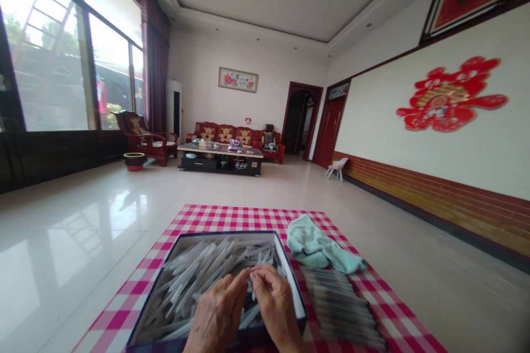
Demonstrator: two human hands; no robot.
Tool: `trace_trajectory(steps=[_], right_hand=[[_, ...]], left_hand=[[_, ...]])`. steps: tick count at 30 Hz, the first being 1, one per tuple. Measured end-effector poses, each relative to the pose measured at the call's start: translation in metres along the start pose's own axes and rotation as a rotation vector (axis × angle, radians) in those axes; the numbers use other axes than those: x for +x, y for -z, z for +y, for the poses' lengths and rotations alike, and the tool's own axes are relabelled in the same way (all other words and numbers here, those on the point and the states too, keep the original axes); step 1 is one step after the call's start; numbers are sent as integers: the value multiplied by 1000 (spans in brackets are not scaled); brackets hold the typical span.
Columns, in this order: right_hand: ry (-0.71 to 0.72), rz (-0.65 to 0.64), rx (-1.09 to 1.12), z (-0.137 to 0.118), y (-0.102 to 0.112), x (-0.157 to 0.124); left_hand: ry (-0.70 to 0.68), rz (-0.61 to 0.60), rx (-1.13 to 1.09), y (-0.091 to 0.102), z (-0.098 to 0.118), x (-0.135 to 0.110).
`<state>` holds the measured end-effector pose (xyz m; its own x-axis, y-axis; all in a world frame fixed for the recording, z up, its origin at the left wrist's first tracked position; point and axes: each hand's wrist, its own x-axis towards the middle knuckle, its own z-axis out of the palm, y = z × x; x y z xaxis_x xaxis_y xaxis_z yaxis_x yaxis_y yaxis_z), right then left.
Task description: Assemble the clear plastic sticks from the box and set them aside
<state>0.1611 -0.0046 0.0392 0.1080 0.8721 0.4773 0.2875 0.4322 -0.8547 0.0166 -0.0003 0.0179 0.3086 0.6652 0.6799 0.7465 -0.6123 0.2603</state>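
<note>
Both my hands meet over the front right part of a dark-blue-edged box (pixel 285 256). Inside lie many thin, whitish translucent plastic tubes (pixel 194 273), heaped at mixed angles. My left hand (pixel 219 309) has its fingers bent inward, the tips close to those of the other hand. My right hand (pixel 273 300) is closed in a pinch, thumb against forefinger. Whatever lies between the fingertips is too small and hidden to name. Right of the box, a row of slim translucent pieces with dark ends (pixel 342 306) lies side by side, blurred.
A pink-and-white checked cloth (pixel 136 281) covers the table. A mint-green cloth (pixel 318 245) lies crumpled behind the row of pieces. Across the tiled floor stand a low coffee table (pixel 219 160), a wooden sofa (pixel 223 132), an armchair (pixel 144 140) and a small chair (pixel 337 167).
</note>
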Motion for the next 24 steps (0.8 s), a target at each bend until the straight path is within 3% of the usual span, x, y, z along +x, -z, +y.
trace_trajectory(steps=[3, 6, 9, 16, 20, 24], right_hand=[[-69, -53, 79, 2, 3, 0], [-212, 14, 182, 6, 7, 6], [-254, 62, 136, 10, 15, 16], [-26, -207, -528, 25, 39, 34], [27, -316, -630, 29, 42, 33], [83, -455, -652, 21, 31, 28]], left_hand=[[58, 14, -94, -2, -3, 0], [137, 68, -199, -2, -6, 1], [219, 110, -268, 0, -7, 4], [315, 119, -348, 4, -8, 5], [382, 116, -377, 4, -6, 6], [453, 94, -438, 3, -9, 7]])
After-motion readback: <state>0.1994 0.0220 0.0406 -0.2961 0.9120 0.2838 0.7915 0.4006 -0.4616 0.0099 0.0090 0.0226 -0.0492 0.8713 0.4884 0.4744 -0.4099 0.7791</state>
